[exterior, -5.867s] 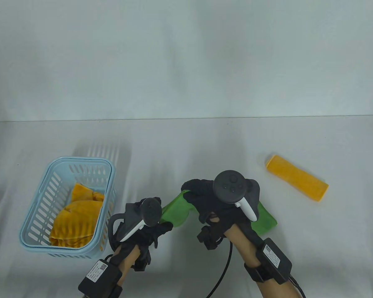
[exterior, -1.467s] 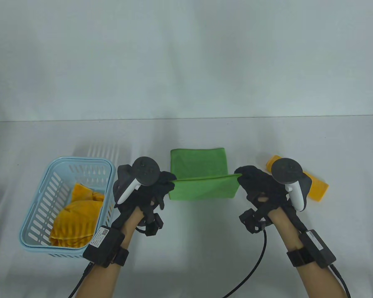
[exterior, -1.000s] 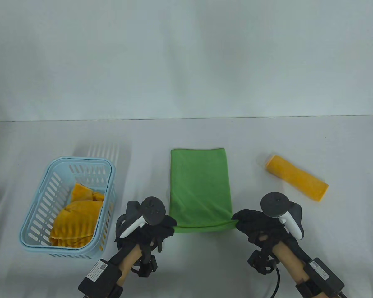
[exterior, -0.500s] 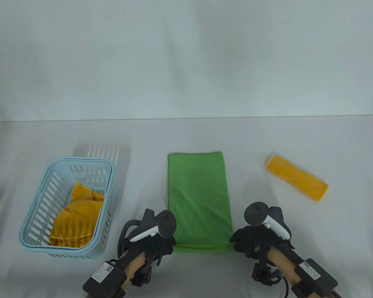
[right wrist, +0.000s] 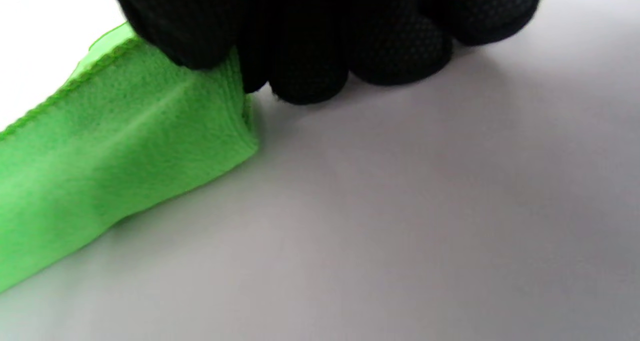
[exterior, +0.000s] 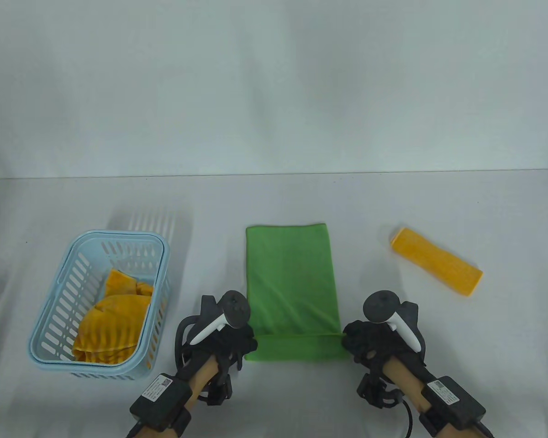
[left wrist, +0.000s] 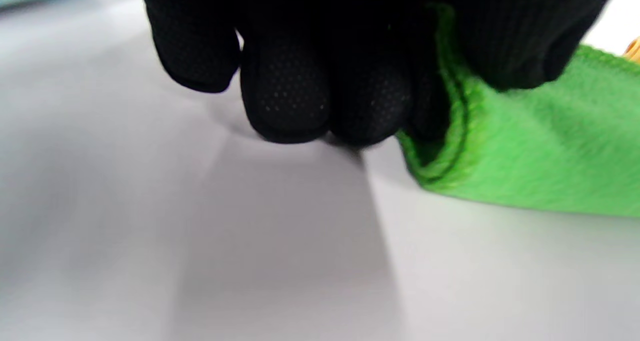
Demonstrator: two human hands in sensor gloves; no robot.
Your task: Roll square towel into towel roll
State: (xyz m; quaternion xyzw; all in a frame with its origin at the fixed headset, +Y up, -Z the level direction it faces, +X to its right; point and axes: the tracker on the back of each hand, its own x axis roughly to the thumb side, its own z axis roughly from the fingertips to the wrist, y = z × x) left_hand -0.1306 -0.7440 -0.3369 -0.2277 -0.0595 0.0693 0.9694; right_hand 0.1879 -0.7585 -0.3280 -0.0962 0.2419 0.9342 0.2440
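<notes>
Green towel [exterior: 292,292] lies as a folded strip running near-to-far in the middle of the table [exterior: 274,200], its near end turned up and over into 1 short fold across its width. That looks like the very start of rolling: only the first turn is formed, and the rest of the strip stretches flat toward the far side.

Left hand [exterior: 230,340] pinches the near-left corner of that fold, and right hand [exterior: 370,340] pinches the near-right corner; the 2 hands sit well apart, 1 at each side edge, with the fold between them. In the left wrist view the fingers [left wrist: 320,91] press at the table beside the doubled hem, and in the right wrist view the fingers [right wrist: 310,66] clamp the fold's end.

Next, both hands likely need to tuck the fold tight and push it evenly toward the far end, keeping the 2 sides level so the roll does not cone.
</notes>
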